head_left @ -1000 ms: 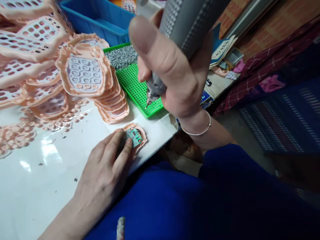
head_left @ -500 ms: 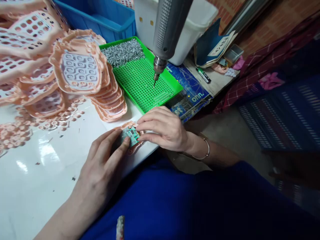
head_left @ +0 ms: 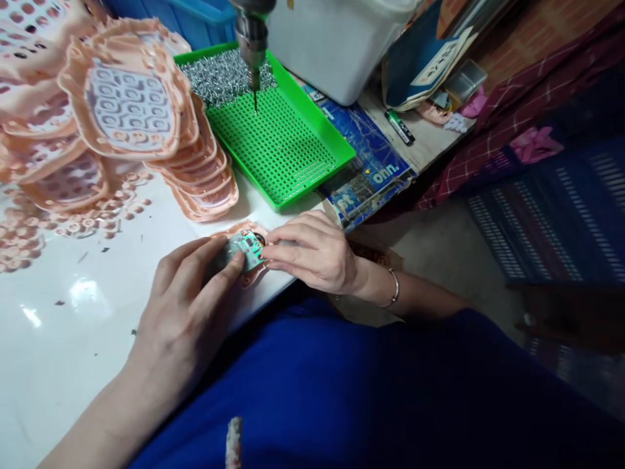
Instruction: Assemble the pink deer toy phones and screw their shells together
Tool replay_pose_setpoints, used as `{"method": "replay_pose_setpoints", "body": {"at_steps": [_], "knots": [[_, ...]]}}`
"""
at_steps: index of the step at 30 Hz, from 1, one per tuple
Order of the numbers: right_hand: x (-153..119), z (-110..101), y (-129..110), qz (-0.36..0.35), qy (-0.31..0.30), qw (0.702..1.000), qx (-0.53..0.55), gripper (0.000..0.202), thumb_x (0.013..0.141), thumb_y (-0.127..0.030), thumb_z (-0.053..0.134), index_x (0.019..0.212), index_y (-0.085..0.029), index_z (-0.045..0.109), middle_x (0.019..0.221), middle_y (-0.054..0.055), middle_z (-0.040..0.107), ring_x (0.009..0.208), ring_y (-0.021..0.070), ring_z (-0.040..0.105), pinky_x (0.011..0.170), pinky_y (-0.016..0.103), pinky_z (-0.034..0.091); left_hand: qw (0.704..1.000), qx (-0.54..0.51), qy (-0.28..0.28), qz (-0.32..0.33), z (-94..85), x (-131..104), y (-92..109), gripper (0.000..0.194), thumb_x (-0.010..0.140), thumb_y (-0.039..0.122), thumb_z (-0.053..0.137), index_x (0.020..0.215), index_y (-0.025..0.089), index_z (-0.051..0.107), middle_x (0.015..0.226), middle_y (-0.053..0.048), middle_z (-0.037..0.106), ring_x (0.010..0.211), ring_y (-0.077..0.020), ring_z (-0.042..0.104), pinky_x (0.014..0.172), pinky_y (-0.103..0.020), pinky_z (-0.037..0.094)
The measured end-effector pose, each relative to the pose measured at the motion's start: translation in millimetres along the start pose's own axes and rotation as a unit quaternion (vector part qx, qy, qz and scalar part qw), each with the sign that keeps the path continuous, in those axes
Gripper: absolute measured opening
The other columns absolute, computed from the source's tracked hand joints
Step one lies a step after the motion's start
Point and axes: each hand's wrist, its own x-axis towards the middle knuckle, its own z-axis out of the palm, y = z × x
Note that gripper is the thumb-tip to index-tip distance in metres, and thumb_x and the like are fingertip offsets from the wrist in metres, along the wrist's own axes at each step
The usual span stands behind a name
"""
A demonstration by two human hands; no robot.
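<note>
A green circuit board (head_left: 252, 245) lies in a peach plastic shell (head_left: 250, 278) at the front edge of the white table. My left hand (head_left: 188, 296) is closed on the board and shell from the left, its thumb pressing on the board's face. From the right, my right hand (head_left: 312, 251) has its fingertips pinched at the board's right end, beside a dark round part (head_left: 260, 239). Whatever those fingertips hold is too small to make out. Part of the shell is hidden under my left hand.
Behind my hands is a green tray (head_left: 288, 140) with screws (head_left: 219, 77), a screwdriver (head_left: 254, 58) hanging over it. Stacked peach shells (head_left: 129, 107) and small peach pieces (head_left: 78, 225) lie left. A white bin (head_left: 342, 45) and marker (head_left: 399, 126) are behind.
The view has shifted slightly, and the screwdriver now appears farther up and left over the tray. The dark round part at the board's right end shows more clearly beside my right fingertips.
</note>
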Motion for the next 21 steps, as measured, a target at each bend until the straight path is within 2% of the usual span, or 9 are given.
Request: {"method": "replay_pose_setpoints", "body": {"at_steps": [2, 7, 11, 17, 21], "knots": [[0.2, 2.7, -2.0, 0.001, 0.007, 1.0, 0.005, 0.016, 0.097, -0.029, 0.064, 0.101, -0.017, 0.074, 0.096, 0.005, 0.078, 0.087, 0.0154, 0.069, 0.082, 0.031, 0.053, 1.0, -0.003, -0.002, -0.004, 0.1, -1.4, -1.3, 0.045, 0.088, 0.001, 0.063, 0.13, 0.01, 0.051, 0.127, -0.027, 0.06, 0.121, -0.0363, 0.057, 0.092, -0.052, 0.056], [-0.5, 5.8, -6.0, 0.072, 0.001, 0.995, 0.062, 0.022, 0.1, -0.029, 0.059, 0.111, -0.013, 0.069, 0.096, 0.007, 0.078, 0.09, 0.0138, 0.071, 0.084, 0.029, 0.055, 1.0, 0.0, -0.008, -0.005, 0.2, -3.7, -3.6, 0.047, 0.09, 0.006, 0.063, 0.134, 0.015, 0.048, 0.13, -0.024, 0.059, 0.123, -0.0352, 0.056, 0.092, -0.053, 0.056], [-1.5, 5.7, -7.3, 0.093, 0.005, 0.993, 0.075, 0.02, 0.1, -0.027, 0.059, 0.109, -0.013, 0.07, 0.096, 0.007, 0.078, 0.094, 0.0147, 0.072, 0.086, 0.029, 0.056, 1.0, -0.005, 0.003, 0.007, 0.3, -2.9, -3.1, 0.043, 0.087, 0.001, 0.064, 0.128, 0.007, 0.052, 0.124, -0.029, 0.061, 0.119, -0.0373, 0.058, 0.09, -0.053, 0.057], [-0.7, 5.8, -7.4, 0.095, 0.014, 0.993, 0.071, 0.015, 0.098, -0.022, 0.06, 0.102, -0.014, 0.072, 0.096, 0.007, 0.078, 0.092, 0.0137, 0.072, 0.086, 0.027, 0.057, 1.0, -0.01, 0.019, 0.001, 1.7, -3.8, -2.0, 0.05, 0.087, 0.001, 0.065, 0.133, 0.012, 0.049, 0.129, -0.027, 0.06, 0.123, -0.0358, 0.058, 0.094, -0.056, 0.056], [-1.7, 5.9, -8.0, 0.108, -0.003, 0.992, 0.065, 0.017, 0.1, -0.024, 0.058, 0.1, -0.016, 0.074, 0.096, 0.007, 0.078, 0.092, 0.0139, 0.073, 0.085, 0.029, 0.057, 1.0, -0.004, 0.029, -0.01, 2.5, -3.6, -0.3, 0.05, 0.085, 0.001, 0.067, 0.132, 0.012, 0.051, 0.127, -0.027, 0.062, 0.121, -0.0357, 0.061, 0.095, -0.055, 0.055]]}}
